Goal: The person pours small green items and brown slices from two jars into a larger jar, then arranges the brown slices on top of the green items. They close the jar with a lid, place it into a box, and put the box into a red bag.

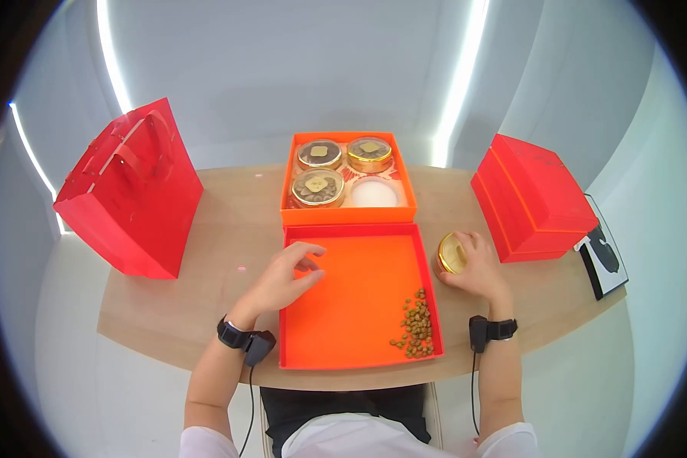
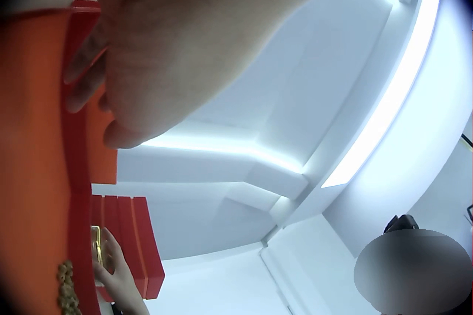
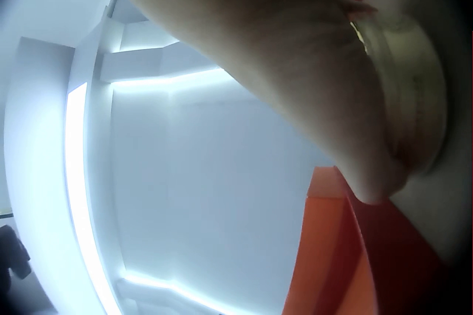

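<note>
A wooden surface (image 1: 233,221) carries everything. On it, a red bag (image 1: 141,214) stands at the left, apparently out of the arms' way. A red-walled tray (image 1: 343,305) lies near the middle; a red box (image 1: 538,200) sits at the right. Beyond the tray, an orange box (image 1: 349,214) holds three jars around a round white recess (image 1: 374,193), probably shaped for another. The left grip (image 1: 288,276) hovers over the tray's left side, fingers loosely bent, holding nothing. The right grip (image 1: 477,269) curls round a gold-rimmed jar (image 1: 451,254) between tray and red box, likely steadying it. Small brown-green pieces (image 1: 417,327) lie in the tray's near-right corner, where its walls seem to contain them.
</note>
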{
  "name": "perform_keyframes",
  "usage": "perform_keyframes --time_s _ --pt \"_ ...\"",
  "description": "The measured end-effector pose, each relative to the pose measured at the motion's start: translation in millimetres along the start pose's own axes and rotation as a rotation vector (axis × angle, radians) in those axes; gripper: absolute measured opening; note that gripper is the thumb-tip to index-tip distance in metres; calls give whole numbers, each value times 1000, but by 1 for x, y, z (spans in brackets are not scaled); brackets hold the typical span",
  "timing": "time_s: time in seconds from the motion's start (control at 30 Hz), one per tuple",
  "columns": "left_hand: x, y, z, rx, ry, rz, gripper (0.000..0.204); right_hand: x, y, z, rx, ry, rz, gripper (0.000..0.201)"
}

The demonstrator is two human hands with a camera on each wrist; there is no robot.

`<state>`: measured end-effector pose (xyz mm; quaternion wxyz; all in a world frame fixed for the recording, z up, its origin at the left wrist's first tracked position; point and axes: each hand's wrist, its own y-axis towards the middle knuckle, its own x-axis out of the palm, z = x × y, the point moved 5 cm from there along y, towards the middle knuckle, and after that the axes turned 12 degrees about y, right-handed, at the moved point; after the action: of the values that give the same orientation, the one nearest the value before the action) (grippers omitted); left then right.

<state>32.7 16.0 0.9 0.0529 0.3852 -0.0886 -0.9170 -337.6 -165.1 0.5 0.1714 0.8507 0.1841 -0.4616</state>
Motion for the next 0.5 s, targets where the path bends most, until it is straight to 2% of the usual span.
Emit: perform_keyframes --time_s 0.37,0.5 --pt "10 -3 -9 -32 -32 -33 38 2 -1 6 -20 69 13 98" --pt "13 -4 -15 -61 -71 -27 37 -18 -7 -29 -133 70 66 99"
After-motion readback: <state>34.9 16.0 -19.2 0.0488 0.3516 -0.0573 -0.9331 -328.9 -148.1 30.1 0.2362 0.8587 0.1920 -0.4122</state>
